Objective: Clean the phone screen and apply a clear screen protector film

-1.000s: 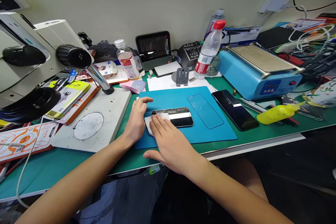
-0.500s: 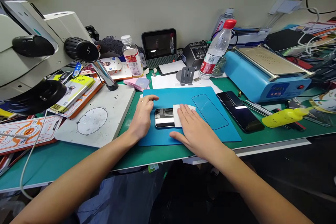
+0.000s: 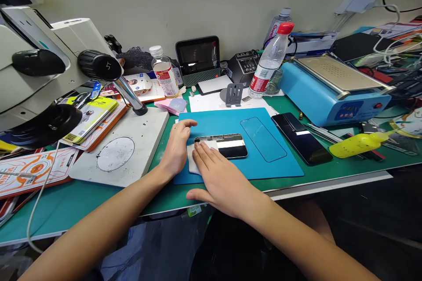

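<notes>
A phone with a glossy dark screen lies face up and crosswise on the blue mat. My right hand rests flat, fingers stretched out together, over a white wiping cloth. The cloth covers much of the phone's left half and hangs past its lower edge. Just left of the phone, my left hand stands on its side with the fingers loosely bent and nothing visible in it; whether it touches the phone's end I cannot tell. A clear phone-shaped sheet with a black outline lies on the mat's right side.
Right of the mat lie a larger dark phone and a yellow squeeze bottle. Behind them is a blue heating plate machine. A red-capped bottle stands at the back. On the left, a microscope overhangs its base.
My right hand has slid left with the cloth, from the phone's right half to its left half, uncovering the right end. My left hand stays in nearly the same place.
</notes>
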Action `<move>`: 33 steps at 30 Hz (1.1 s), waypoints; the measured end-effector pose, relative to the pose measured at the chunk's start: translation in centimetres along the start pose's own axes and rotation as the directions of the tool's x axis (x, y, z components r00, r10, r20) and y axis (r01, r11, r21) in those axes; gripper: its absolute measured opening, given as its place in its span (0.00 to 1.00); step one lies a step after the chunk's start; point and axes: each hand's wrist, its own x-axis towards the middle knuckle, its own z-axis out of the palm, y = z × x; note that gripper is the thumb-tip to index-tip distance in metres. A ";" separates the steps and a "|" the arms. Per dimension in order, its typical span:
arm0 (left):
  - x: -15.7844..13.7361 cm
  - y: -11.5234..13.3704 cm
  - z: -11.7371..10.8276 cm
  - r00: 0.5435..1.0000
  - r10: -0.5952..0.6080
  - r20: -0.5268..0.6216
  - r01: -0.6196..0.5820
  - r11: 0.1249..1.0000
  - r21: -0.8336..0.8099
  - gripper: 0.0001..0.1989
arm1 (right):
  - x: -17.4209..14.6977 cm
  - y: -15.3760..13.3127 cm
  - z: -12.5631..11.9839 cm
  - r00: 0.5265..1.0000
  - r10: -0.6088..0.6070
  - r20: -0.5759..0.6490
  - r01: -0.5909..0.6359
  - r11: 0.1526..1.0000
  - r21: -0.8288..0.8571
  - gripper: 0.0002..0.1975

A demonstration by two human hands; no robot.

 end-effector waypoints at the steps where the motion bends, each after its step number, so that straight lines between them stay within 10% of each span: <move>1: 0.0 0.0 0.0 1.000 0.007 -0.002 -0.007 1.000 0.006 0.20 | -0.7 0.0 -0.2 1.000 0.000 0.003 0.001 1.000 -0.012 0.52; 25: -0.5 0.7 0.2 0.984 -0.074 0.160 0.096 0.987 -0.130 0.36 | 2.6 0.5 -0.2 0.987 0.160 0.015 -0.161 0.982 0.094 0.49; 33: -0.5 1.6 -0.1 0.980 -0.116 0.160 0.115 0.993 0.017 0.44 | -1.5 -0.4 -0.5 0.991 0.124 0.043 -0.124 0.992 0.000 0.48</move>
